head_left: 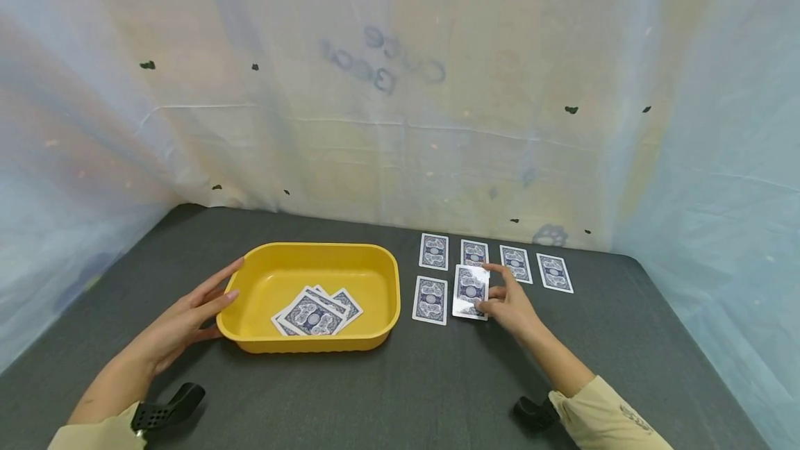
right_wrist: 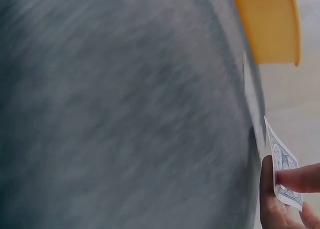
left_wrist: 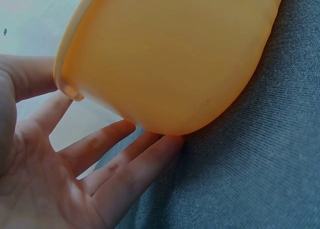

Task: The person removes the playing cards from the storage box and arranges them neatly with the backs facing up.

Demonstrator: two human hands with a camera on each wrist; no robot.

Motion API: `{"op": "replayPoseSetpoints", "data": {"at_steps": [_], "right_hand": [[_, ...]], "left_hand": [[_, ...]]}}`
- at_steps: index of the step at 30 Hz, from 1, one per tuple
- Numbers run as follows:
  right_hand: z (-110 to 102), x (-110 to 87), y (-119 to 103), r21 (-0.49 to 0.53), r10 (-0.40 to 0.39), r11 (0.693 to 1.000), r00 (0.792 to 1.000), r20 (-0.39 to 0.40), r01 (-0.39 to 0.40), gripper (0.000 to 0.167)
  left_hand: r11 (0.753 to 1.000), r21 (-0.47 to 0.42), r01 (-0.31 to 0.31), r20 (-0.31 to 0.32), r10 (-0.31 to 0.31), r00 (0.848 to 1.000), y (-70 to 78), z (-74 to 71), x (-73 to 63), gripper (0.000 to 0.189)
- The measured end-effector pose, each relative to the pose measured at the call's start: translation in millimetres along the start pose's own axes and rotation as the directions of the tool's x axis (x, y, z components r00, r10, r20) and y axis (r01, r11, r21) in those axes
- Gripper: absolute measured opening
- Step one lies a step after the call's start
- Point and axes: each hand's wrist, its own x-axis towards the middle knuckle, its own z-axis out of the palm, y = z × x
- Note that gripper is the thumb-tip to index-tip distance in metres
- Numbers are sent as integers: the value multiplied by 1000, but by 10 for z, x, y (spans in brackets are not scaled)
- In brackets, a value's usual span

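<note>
My right hand (head_left: pixel 514 310) pinches a playing card (head_left: pixel 469 289), its blue patterned back up, between thumb and fingers at the right edge. In the right wrist view the same card (right_wrist: pixel 284 161) stands tilted, the thumb lying on its back. My left hand (head_left: pixel 181 318) touches the left end of a yellow plastic tub (head_left: pixel 312 345). In the left wrist view its fairly straight fingers (left_wrist: pixel 132 174) rest against the tub's outer wall. Several cards (head_left: pixel 315 313) lie overlapping inside the tub, backs up.
On the dark grey cloth, a far row holds several face-down cards, from one near the tub (head_left: pixel 434 251) to the rightmost card (head_left: pixel 554 273). Nearer me, another card (head_left: pixel 430 300) lies left of the held one. Pale hanging sheets (head_left: pixel 400 144) enclose the table's back and sides.
</note>
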Motion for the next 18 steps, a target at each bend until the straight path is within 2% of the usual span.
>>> {"op": "replayPoseSetpoints", "data": {"at_steps": [10, 18], "right_hand": [[-65, -3, 79, -89, 68, 994, 997, -30, -71, 72], [-100, 3, 89, -134, 89, 987, 996, -19, -91, 71]], "left_hand": [[1000, 6, -3, -6, 3, 1000, -6, 3, -2, 69], [1000, 1, -10, -6, 10, 1000, -3, 8, -7, 69]]}}
